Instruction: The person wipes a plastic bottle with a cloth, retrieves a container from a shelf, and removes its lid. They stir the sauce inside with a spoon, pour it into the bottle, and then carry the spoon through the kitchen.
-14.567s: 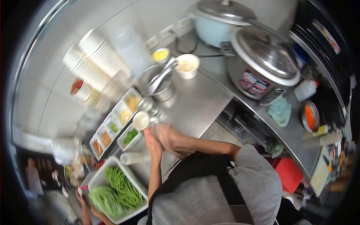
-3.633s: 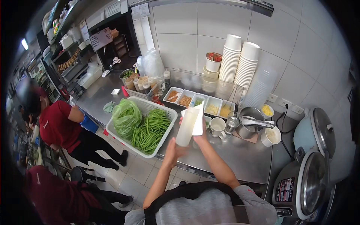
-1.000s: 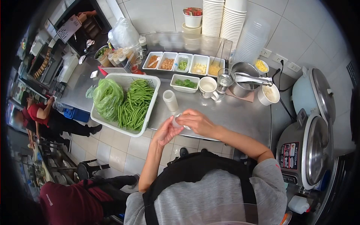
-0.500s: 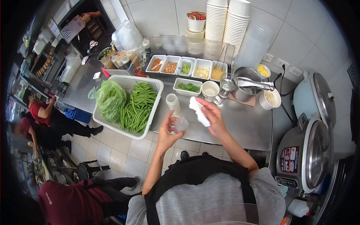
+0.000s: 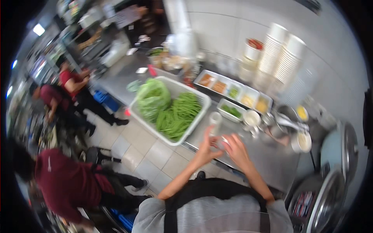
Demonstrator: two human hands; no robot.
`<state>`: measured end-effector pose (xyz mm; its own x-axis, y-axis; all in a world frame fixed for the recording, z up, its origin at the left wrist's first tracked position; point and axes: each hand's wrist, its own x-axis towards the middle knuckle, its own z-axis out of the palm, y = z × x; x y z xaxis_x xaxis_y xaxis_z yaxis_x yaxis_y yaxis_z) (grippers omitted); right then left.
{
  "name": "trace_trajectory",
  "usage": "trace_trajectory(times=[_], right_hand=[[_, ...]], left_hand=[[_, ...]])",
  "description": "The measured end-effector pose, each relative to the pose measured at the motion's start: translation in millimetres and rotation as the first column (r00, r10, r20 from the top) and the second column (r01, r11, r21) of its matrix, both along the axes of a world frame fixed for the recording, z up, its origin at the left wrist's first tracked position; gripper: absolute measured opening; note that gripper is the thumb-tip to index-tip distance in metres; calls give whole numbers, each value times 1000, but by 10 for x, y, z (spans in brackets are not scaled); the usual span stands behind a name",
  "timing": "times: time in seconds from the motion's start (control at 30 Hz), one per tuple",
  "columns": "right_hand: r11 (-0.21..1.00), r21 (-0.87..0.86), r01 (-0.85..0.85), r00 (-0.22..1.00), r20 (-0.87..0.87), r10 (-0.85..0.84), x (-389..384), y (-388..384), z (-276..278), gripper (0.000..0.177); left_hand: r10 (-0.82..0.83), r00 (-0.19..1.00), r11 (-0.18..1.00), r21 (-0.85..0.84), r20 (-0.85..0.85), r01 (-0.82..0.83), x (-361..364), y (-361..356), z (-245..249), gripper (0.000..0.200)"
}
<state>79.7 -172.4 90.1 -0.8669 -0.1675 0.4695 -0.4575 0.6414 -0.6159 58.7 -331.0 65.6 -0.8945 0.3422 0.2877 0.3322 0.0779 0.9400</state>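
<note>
My left hand (image 5: 207,149) holds a small translucent piece, like a bottle cap (image 5: 219,144), between thumb and fingers above the counter's front edge. Closed over that piece from the other side is my right hand (image 5: 236,150); only a blurred bit of white tissue (image 5: 224,140) shows at its fingers. Just beyond my left fingers an upright translucent squeeze bottle (image 5: 215,119) stands on the steel counter (image 5: 256,155), its top uncapped. A white basket (image 5: 171,140) of green beans (image 5: 180,116) and a green plastic bag (image 5: 152,97) lies to the left.
Behind the bottle are a tray of chopped greens (image 5: 231,110), a white mug (image 5: 251,119) and a row of topping containers (image 5: 233,92). Stacked paper cups (image 5: 274,48) rise at the wall. Rice cookers (image 5: 330,202) stand right. Several people, one in a maroon shirt (image 5: 70,186), are at left.
My right hand has come over to my left, bringing the tissue to the translucent piece. The view has swung, so the counter sits further right and is blurred.
</note>
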Motion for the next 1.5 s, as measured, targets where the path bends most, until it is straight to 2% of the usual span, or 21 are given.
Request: trace_trajectory(times=[0.03, 0.1, 0.17, 0.27, 0.37, 0.47, 0.53, 0.57, 0.63, 0.67, 0.7, 0.73, 0.77, 0.83, 0.93, 1.03, 1.1, 1.13, 1.27, 1.4, 1.5], right_hand=[[998, -69, -13, 994, 104, 20, 45, 13, -50, 27], [995, -92, -46, 993, 107, 56, 93, 128, -104, 34], [995, -74, -66, 989, 129, 75, 51, 447, -437, 37], [893, -424, 152, 806, 576, 136, 45, 712, -302, 32], [714, -672, 197, 839, 493, 232, 41, 673, -150, 28], [727, -661, 184, 892, 423, 158, 26, 614, -233, 21], [878, -471, 81, 927, 360, 107, 10, 730, -415, 23], [879, -476, 33, 917, 363, 163, -5, 703, -447, 22], [897, -435, -77, 917, 321, 234, 6, 579, -389, 22], [911, -388, -142, 924, 279, 262, -9, 499, -308, 22], [878, -473, -70, 858, 421, 295, 1, 484, -276, 23], [834, -551, 15, 772, 536, 341, 6, 492, -246, 23], [848, -531, 0, 749, 561, 352, -9, 514, -201, 20], [868, -494, -55, 755, 548, 359, -84, 549, -93, 16], [916, -381, -124, 871, 401, 285, -282, 562, 184, 13], [978, -150, -147, 977, 130, 167, -605, 529, 490, 13], [977, 33, -209, 975, -73, 211, -838, 366, 649, 15], [973, 99, -207, 977, -35, 211, -943, 297, 656, 15], [921, 339, -192, 980, 15, 198, -1300, 162, 462, 17], [894, 413, -177, 983, 30, 181, -1338, 97, 457, 18], [829, 482, -283, 956, 77, 282, -1367, 68, 449, 16]], left_hand=[[19, 998, 997, -71, -57, -23, 16, 25, -39, 92], [14, 998, 993, -117, -58, -21, 36, 74, -124, 87], [-26, 989, 998, -66, -148, 16, -32, 172, -411, 81], [-55, 965, 981, -193, -258, 5, -240, 342, -945, 76], [-114, 956, 904, -427, -269, -13, -441, 404, -1324, 74], [-76, 962, 916, -400, -263, -37, -426, 379, -1277, 75], [-114, 961, 982, -174, -251, 71, -293, 287, -905, 76], [-146, 960, 989, -53, -240, 137, -198, 233, -694, 76], [-296, 933, 931, 282, 205, 233, -34, 143, -353, 63], [-248, 962, 961, 154, 111, 230, -86, 100, -467, 50], [-215, 977, 976, 26, 8, 215, -141, 65, -595, 38], [-195, 966, 968, 194, 171, 161, -98, 34, -443, 23], [-191, 973, 965, 203, 126, 164, -98, -10, -406, 21], [-218, 932, 957, 250, 290, 146, -84, -98, -355, 17], [-58, 915, 998, 8, 400, 60, -279, -330, -369, 40], [247, 969, 968, 56, -25, -245, -604, -182, -457, 69], [256, 946, 965, -11, -199, -264, -918, -14, -696, 81], [255, 923, 960, -42, -287, -278, -1003, 60, -755, 87], [233, 972, 969, -86, 17, -230, -1028, 105, -687, 71], [256, 966, 957, -132, -35, -258, -942, 106, -536, 63], [240, 969, 967, -76, -61, -244, -982, 100, -572, 62]])
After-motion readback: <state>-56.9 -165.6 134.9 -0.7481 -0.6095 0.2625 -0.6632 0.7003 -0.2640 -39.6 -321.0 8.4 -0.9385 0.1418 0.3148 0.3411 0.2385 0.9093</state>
